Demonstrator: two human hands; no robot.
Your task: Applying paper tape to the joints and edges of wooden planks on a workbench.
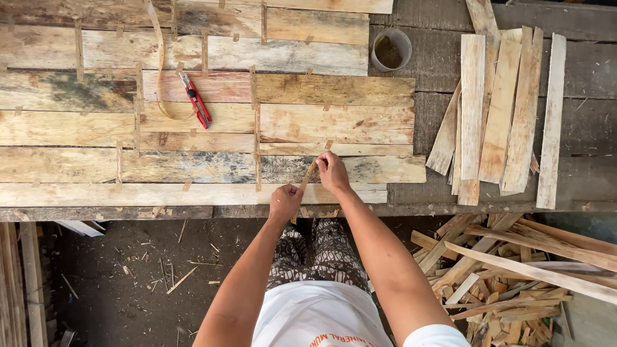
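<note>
At the near edge of the counter both my hands meet over a thin strip of wood, a short pale sliver that slants between them. My left hand is curled closed around the strip's lower end, right at the counter's edge, and my right hand pinches its upper end with the fingers bent down onto it. The strip lies over a panel of pale planks laid side by side across the counter, their seams bridged by small thin slips of wood. Farther up on that panel, well apart from my hands and to my left, rests a red utility knife, and beside it a long thin curl of wood loops across the boards. Toward the far side, just past the panel's right end, stands a small round cup with something dark inside; I cannot tell what it holds. To my right, on the dark bare part of the counter, a batch of narrow wooden slats lies roughly side by side, some overlapping, running away from me. Below the counter's edge on that same side, a heap of scrap sticks is piled on the ground, and more chips are scattered over the dark soil on my left.
</note>
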